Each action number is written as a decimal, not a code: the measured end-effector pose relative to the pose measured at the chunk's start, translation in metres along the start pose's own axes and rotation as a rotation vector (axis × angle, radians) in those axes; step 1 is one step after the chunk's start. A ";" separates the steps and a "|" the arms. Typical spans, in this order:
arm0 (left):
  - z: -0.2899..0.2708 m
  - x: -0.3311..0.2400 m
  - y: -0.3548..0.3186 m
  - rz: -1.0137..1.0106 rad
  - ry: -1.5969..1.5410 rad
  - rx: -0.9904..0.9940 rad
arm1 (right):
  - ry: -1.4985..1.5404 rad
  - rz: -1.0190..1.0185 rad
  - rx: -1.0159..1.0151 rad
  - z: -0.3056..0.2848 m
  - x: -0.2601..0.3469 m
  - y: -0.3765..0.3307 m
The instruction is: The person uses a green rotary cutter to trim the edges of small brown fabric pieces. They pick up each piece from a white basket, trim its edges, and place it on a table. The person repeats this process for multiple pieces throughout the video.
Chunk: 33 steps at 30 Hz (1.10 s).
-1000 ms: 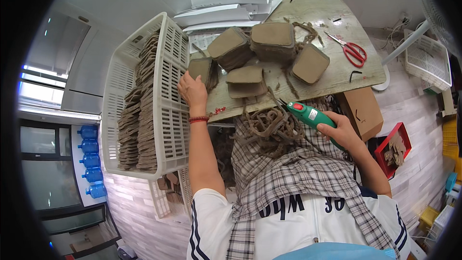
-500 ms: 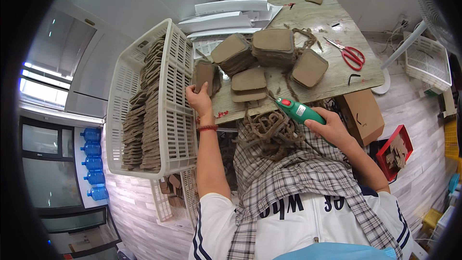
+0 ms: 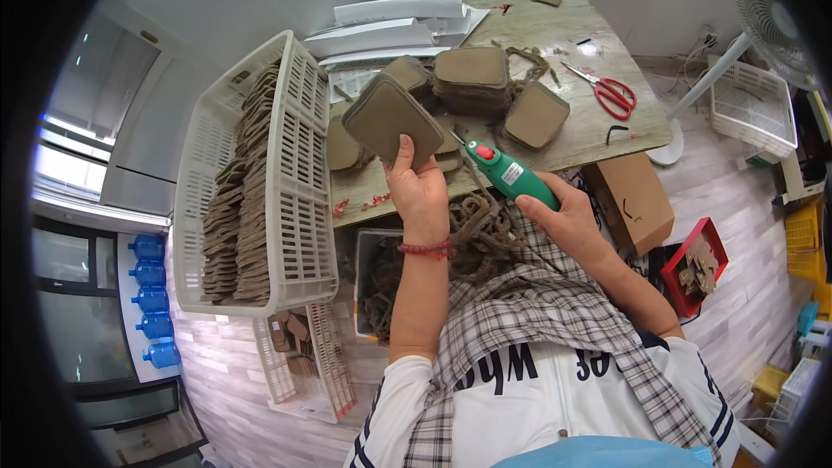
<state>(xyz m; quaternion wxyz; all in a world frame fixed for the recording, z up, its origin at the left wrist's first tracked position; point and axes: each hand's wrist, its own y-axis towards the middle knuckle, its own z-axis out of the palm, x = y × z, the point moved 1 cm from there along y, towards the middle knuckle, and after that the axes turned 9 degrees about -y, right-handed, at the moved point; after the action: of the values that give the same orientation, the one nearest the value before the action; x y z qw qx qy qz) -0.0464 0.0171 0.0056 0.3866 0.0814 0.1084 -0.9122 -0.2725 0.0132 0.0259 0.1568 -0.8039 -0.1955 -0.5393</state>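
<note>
- Pad (image 3: 390, 119): one, brown, corners rounded; raised in your left hand (image 3: 418, 195) over the table (image 3: 598, 143), broad face toward you.
- Left hand: pinching the pad at its lower corner, thumb on the face, fingers mostly hidden behind.
- Tool (image 3: 501, 166): one, green, red button; thin tip near the pad's right corner, contact cannot be told.
- Right hand (image 3: 568, 217): wrapped around the tool's body.
- Label (image 3: 513, 174): small, white, on the tool's side; print too small to read.
- Stacks (image 3: 471, 74): several, of similar brown pads, on the table beyond your left hand.
- Scraps (image 3: 477, 230): tangled brown strips, below the tool, against your apron (image 3: 529, 312).
- Scissors (image 3: 615, 100): one pair, red handles, right of the stacks.
- Papers (image 3: 399, 9): white, piled behind the stacks.
- Crate (image 3: 303, 173): white, slatted, left of the table, brown pieces packed in rows.
- Shirt (image 3: 555, 399): yours, white; large dark lettering across the chest, upside down in this view, partly covered by the apron.
</note>
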 end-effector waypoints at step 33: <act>-0.025 0.033 -0.052 -0.196 0.095 0.014 | 0.093 -0.050 -0.087 -0.009 0.015 0.013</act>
<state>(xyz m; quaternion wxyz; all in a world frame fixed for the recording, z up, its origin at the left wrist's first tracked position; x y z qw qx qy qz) -0.1051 0.0355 -0.0190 0.2891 0.1164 0.1275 -0.9416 -0.2685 -0.0003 0.0425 0.1171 -0.7791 -0.1841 -0.5877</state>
